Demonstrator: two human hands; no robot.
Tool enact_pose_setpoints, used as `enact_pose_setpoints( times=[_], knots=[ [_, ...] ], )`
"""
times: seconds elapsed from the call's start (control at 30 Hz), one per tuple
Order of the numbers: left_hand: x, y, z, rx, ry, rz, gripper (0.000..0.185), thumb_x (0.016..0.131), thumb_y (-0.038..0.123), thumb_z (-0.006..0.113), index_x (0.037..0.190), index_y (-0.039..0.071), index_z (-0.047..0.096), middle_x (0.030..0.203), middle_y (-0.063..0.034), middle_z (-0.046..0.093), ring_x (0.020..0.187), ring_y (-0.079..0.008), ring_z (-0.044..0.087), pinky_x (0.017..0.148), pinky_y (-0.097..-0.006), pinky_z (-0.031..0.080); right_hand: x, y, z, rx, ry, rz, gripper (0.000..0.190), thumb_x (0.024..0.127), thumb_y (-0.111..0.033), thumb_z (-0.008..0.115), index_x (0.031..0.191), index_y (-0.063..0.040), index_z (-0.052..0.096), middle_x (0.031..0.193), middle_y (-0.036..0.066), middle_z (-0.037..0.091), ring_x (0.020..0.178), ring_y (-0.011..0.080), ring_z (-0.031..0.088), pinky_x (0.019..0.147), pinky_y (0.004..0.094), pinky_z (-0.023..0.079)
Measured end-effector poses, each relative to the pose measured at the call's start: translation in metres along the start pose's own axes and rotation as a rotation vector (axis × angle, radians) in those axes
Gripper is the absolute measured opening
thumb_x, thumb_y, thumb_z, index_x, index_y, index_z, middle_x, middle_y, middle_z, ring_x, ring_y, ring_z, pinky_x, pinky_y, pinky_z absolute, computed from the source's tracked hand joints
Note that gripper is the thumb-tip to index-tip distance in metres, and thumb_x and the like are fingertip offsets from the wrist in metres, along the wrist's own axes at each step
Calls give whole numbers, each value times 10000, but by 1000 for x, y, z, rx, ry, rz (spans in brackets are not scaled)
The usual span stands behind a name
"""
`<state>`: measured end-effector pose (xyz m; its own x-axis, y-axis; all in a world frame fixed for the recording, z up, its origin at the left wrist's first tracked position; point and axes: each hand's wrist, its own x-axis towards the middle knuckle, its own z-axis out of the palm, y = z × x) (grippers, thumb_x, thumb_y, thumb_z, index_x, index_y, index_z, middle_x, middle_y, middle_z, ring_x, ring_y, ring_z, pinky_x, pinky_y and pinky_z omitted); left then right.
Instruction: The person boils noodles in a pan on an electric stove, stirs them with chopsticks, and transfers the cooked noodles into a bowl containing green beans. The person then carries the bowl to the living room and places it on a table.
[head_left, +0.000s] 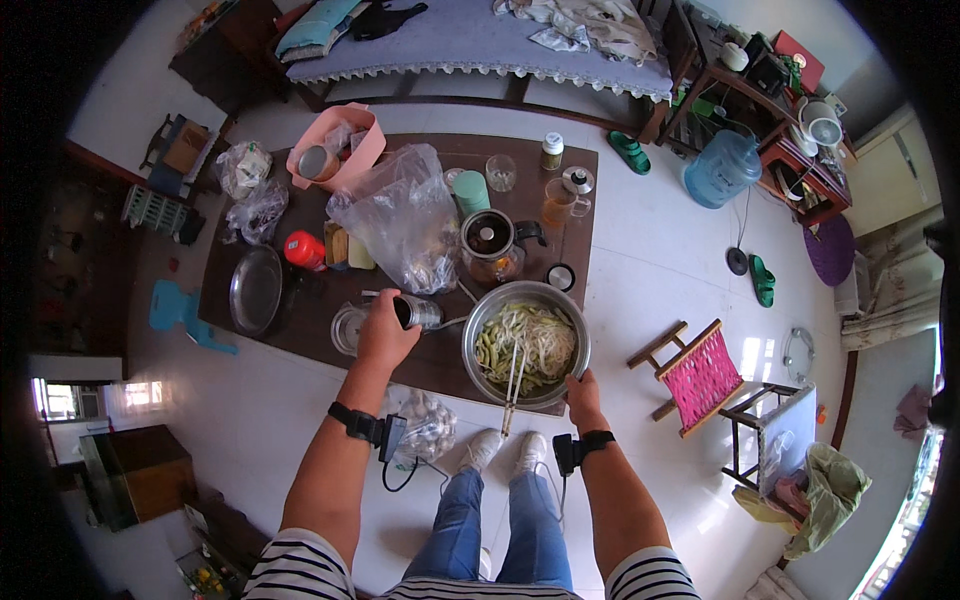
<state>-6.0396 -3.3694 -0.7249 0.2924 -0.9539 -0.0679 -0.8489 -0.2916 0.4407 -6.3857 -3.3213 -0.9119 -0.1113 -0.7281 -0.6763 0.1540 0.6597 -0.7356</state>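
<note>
My left hand (384, 330) grips a small cylindrical container (426, 313) above the table; its dark end is turned toward my palm. Part of it is hidden by my fingers. Just left of that hand sits a round clear container (346, 328). My right hand (583, 397) holds the lower right rim of a steel bowl (470, 360) near the table's front edge. Inside the bowl are green bean pieces (491, 349) and pale noodle-like strands (551, 346). A pair of chopsticks (513, 382) rests in it, sticking out over the near rim.
On the brown table (307, 319) stand a glass teapot (491, 251), a large plastic bag (405, 210), a pink basket (367, 154), a steel tray (256, 291) and a red container (304, 250). A filled bag (424, 424) lies below the front edge. A pink woven stool (705, 379) is at right.
</note>
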Motion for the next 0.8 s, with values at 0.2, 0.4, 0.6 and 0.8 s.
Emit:
enact_pose_setpoints(
  times=[0.2, 0.4, 0.6, 0.8],
  knots=[
    [11, 5, -7, 1, -5, -15, 628, 678, 160, 796, 1209, 57, 477, 1169, -199, 589, 1068, -395, 587, 889, -455, 493, -1, 1, -6, 3, 28, 18, 205, 839, -71, 547, 1040, -29, 556, 799, 58, 600, 596, 162, 568, 479, 318, 464],
    [23, -5, -1, 8, 0, -61, 646, 671, 160, 806, 1214, 57, 470, 1156, -202, 587, 1075, -389, 582, 901, -446, 486, -2, -4, -16, -108, 28, 24, 207, 852, -99, 563, 1044, -22, 554, 801, 72, 614, 592, 169, 591, 492, 314, 497],
    [28, -12, 3, 9, 23, -88, 644, 694, 207, 803, 1225, 68, 467, 1194, -202, 573, 1081, -401, 580, 895, -462, 496, -21, -18, -19, -62, -93, 157, 365, 937, -220, 605, 1229, -34, 490, 1005, 92, 625, 810, 182, 633, 664, 366, 576],
    [35, -6, 6, -1, -30, -116, 787, 701, 257, 816, 1348, 68, 410, 1288, -216, 514, 1160, -393, 543, 943, -451, 478, -55, -26, -35, -68, -64, 218, 599, 942, -247, 608, 1432, -52, 323, 1155, 162, 584, 915, 274, 655, 730, 399, 592]
  ],
)
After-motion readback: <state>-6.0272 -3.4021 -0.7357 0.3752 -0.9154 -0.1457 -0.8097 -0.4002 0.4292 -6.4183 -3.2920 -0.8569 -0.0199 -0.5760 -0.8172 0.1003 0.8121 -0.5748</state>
